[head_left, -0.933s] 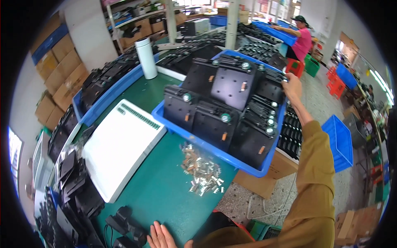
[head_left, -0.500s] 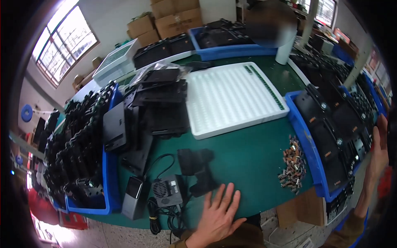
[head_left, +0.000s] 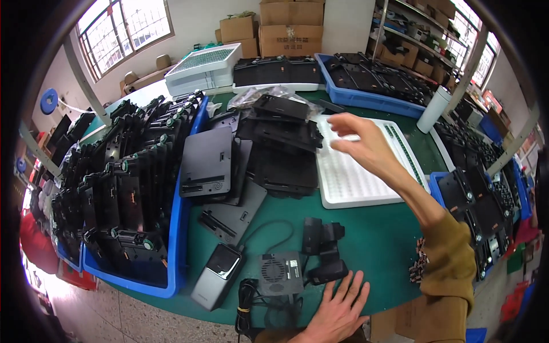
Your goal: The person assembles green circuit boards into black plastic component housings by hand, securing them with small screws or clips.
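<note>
My left hand (head_left: 341, 307) rests flat with spread fingers near the front edge of the green table, just below a black angled plastic stand (head_left: 325, 251). My right hand (head_left: 363, 140) hangs over the left part of a white ribbed tray (head_left: 357, 197), with thumb and fingers apart and nothing seen between them. Left of its fingertips is a stack of black plastic panels (head_left: 280, 134). Beside that stack, a flat black cover (head_left: 207, 162) leans over other panels. My right forearm hides part of the tray and most of a pile of small metal pieces (head_left: 418, 263).
A blue crate (head_left: 178, 246) packed with black assemblies stands at left; another blue bin (head_left: 440, 186) is at right. A grey power bank (head_left: 217, 277), a small vented box (head_left: 280, 274) and a coiled cable (head_left: 246, 303) lie in front. A white bottle (head_left: 434, 110) stands at the back right.
My right hand has swung from the far right, beside the bin, across to above the white tray. My left hand stays flat on the table. The head view has shifted toward the left.
</note>
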Available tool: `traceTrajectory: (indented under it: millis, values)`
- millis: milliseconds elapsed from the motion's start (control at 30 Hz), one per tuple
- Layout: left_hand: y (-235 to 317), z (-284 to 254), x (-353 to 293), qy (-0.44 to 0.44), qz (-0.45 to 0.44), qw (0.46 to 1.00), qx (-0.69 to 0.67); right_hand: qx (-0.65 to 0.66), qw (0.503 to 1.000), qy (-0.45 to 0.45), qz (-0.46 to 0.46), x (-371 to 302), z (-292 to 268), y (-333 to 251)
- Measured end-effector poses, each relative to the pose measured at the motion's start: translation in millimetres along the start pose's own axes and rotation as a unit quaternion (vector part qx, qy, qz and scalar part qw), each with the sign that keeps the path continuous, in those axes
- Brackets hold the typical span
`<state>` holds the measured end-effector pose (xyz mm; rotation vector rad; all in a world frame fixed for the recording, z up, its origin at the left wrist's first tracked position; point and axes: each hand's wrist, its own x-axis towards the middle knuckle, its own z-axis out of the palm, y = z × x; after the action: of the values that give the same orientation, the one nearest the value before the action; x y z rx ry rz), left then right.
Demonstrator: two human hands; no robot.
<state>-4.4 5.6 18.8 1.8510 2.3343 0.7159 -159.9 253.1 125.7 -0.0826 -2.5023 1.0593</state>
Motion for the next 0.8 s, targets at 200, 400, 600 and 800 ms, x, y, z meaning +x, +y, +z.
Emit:
traceTrajectory:
  millis: [200,400,600,800]
  values:
    - [-0.6,8.7,-1.5,0.023,0.003,0.997,-0.067,-0.163,0.985,0.057,-0.022,96.4,46.8,81.2]
    - [-6.5,13.2,-2.1,0.048,-0.003,0.998,-0.037,-0.272,0.953,0.129,0.033,129.3,34.5,144.6]
    - [-4.5,14.0,0.0,0.064,0.01,0.998,-0.001,-0.17,0.977,0.092,0.089,149.8,30.7,160.9]
    - [-4.8,18.3,1.1,0.061,-0.002,0.998,0.008,-0.264,0.959,0.092,0.037,143.6,52.1,171.4]
